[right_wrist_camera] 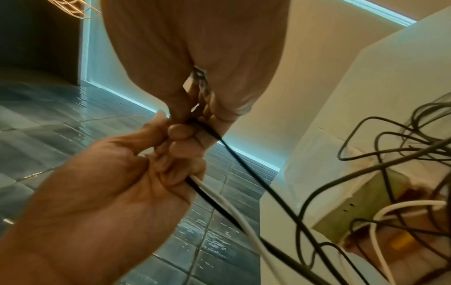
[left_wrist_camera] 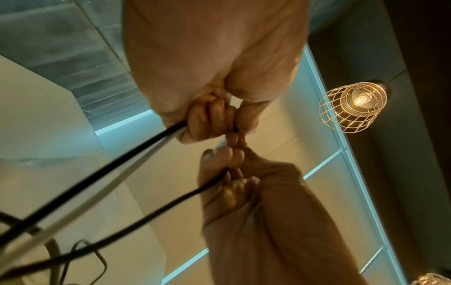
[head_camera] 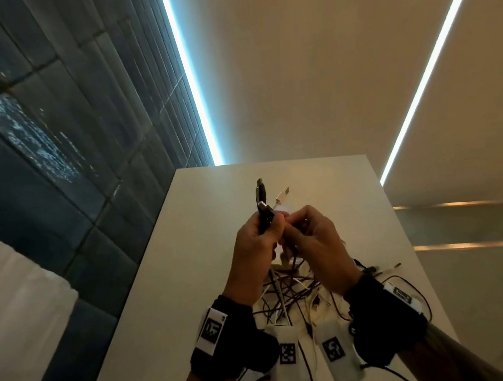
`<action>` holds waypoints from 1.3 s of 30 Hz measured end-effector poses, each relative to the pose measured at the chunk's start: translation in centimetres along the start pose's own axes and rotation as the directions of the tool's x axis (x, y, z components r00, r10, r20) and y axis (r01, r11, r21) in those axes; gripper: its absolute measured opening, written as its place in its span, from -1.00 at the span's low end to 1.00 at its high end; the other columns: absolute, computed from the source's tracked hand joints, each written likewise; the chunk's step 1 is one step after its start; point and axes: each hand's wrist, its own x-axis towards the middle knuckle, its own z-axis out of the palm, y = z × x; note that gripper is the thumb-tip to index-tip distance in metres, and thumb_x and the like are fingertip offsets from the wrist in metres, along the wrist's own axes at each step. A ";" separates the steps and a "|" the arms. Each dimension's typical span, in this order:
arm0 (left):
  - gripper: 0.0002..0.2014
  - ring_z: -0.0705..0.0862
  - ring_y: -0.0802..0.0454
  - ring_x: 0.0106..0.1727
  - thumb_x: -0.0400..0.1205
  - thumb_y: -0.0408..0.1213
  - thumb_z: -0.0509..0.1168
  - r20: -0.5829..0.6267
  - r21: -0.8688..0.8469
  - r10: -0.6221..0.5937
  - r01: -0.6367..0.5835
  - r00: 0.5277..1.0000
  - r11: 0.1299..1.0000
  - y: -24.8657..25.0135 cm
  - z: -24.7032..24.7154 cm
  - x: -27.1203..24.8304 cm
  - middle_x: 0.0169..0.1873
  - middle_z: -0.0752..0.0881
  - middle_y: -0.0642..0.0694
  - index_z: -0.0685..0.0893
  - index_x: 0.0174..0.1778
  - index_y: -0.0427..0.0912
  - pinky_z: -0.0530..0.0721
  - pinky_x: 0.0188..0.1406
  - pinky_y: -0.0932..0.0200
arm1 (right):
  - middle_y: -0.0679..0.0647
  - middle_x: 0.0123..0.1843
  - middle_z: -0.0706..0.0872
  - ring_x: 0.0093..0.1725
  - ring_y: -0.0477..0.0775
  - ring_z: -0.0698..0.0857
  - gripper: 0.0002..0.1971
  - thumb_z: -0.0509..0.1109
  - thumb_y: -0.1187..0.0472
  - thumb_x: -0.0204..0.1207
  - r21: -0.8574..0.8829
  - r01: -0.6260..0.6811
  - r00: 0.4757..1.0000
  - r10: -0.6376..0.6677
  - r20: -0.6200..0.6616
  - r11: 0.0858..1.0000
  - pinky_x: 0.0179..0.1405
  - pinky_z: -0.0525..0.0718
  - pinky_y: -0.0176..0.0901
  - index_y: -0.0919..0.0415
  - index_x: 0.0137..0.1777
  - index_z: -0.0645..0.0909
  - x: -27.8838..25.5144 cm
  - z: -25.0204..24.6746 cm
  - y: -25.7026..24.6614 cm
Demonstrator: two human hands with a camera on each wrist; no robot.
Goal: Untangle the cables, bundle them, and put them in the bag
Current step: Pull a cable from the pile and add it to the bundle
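Both hands are raised close together over the white table (head_camera: 189, 257). My left hand (head_camera: 255, 242) grips a bunch of cable ends: two black plugs (head_camera: 262, 201) and a white USB plug (head_camera: 283, 196) stick up from its fist. A black cable (left_wrist_camera: 97, 173) and a white cable (left_wrist_camera: 109, 185) run down out of that fist (left_wrist_camera: 212, 119). My right hand (head_camera: 313, 239) pinches another black cable (right_wrist_camera: 244, 164) right beside the left hand's fingers (right_wrist_camera: 175, 135). Under both hands, a tangle of dark and white cables (head_camera: 288, 294) lies on the table.
A pale flat packet (right_wrist_camera: 366, 202) lies under the tangle; I cannot tell what it is. Dark tiled floor (head_camera: 55, 147) runs left of the table, with a white object (head_camera: 15, 305) at the far left. A wire-cage lamp (left_wrist_camera: 354, 106) hangs overhead.
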 end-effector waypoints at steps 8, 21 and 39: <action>-0.61 0.26 0.14 -0.54 0.73 0.02 0.09 -0.078 -0.113 -0.013 0.004 0.997 0.994 0.1 -0.3 0.1 -0.56 0.31 0.04 0.69 -0.06 -0.19 0.30 -0.56 0.25 | 0.20 -0.43 0.38 -0.50 0.05 0.27 -0.70 0.32 0.11 0.60 -0.022 0.005 0.997 -0.003 0.083 1.000 -0.57 0.29 -0.22 0.40 -0.16 0.61 -1.4 -0.3 1.0; -0.63 0.13 0.12 -0.56 0.81 -0.11 -0.03 -0.065 -0.366 0.017 -0.039 0.998 0.930 2.6 -0.6 0.1 -0.55 0.23 0.00 0.37 -0.30 -0.16 0.07 -0.49 0.09 | 0.08 -0.34 0.48 -0.37 -0.09 0.44 -0.60 0.22 0.01 0.66 -0.265 0.021 0.971 0.044 0.235 0.964 -0.35 0.44 -0.32 0.35 -0.25 0.51 -1.2 -1.4 5.2; -0.66 0.13 0.20 -0.64 0.82 -0.24 -0.02 -0.251 -0.412 0.059 -0.162 0.966 0.897 4.2 -3.4 -1.3 -0.61 0.26 0.07 0.43 -0.29 -0.13 0.10 -0.67 0.29 | 0.21 -0.27 0.68 -0.23 0.22 0.64 -0.75 0.29 0.14 0.63 -0.465 -0.162 0.984 0.180 -0.005 0.871 -0.10 0.66 0.30 0.13 -0.29 0.62 -1.8 -2.6 11.0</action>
